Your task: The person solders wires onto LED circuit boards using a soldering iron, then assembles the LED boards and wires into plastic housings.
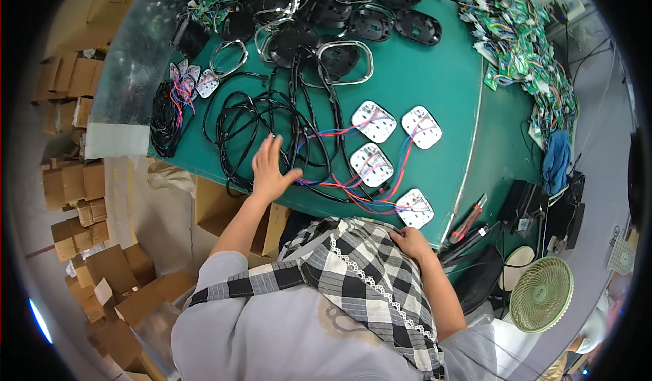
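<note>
A: ok so what's in those cardboard boxes (119,276) on the left?
B: can't make it out tbh, several have flaps up. Another open box (217,211) sits by the near edge of the green surface (424,75), insides too shadowy to tell.

A: and the black cables (234,113)?
B: looped left of middle on the surface, with a few strands running lengthwise toward the black housings (292,43) at the far side. Red and blue wires (353,194) come out to the right, ending at four white plates (373,165).

A: hands?
B: left hand (272,176) is open, fingers apart and pointing far, over the cables; can't tell if it's touching. Right hand (412,242) is by the checked apron (360,259), near the closest plate. Can't tell if it's gripping anything.
</note>
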`<state>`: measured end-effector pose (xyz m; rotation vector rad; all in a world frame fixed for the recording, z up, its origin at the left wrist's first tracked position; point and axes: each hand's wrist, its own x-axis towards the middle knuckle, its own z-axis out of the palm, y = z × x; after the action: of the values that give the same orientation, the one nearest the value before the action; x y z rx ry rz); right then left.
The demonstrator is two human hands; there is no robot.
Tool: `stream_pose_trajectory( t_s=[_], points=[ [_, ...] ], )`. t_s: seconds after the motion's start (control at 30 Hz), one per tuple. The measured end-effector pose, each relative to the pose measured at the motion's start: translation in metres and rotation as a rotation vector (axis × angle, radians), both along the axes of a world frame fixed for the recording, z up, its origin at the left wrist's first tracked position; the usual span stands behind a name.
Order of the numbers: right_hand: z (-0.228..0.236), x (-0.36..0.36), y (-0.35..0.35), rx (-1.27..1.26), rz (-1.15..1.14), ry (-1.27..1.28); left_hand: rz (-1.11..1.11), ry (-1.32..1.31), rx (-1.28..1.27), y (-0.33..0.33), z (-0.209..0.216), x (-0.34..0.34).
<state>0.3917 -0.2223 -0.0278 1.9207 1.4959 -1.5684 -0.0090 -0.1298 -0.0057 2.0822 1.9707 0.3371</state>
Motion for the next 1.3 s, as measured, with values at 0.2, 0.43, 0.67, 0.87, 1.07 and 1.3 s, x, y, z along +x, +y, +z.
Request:
stream_pose_trajectory(
  t_s=[0.2, 0.43, 0.67, 0.87, 1.07, 1.3],
  points=[
    [-0.02, -0.09, 0.043, 0.011, -1.378, 0.743, 0.488, -0.243, -0.177, 0.111, -0.032, -0.107],
    [-0.014, -0.214, 0.172, 0.318, -1.232, 0.735, 0.111, -0.098, -0.182, 0.118, -0.037, -0.115],
    [-0.02, -0.281, 0.242, 0.187, -0.644, 0.354, 0.416, -0.85, -0.225, 0.119, -0.073, -0.119],
    [-0.015, -0.305, 0.259, 0.325, -0.43, 0.214, 0.536, -0.686, -0.403, 0.134, -0.071, -0.102],
    [0.004, -0.315, 0.23, 0.308, -0.505, 0.365, 0.118, -0.42, -0.434, 0.134, -0.01, -0.099],
    [0.069, -0.353, 0.22, 0.12, -0.509, 0.747, -0.176, -0.492, -0.235, 0.126, 0.029, -0.096]
  ],
)
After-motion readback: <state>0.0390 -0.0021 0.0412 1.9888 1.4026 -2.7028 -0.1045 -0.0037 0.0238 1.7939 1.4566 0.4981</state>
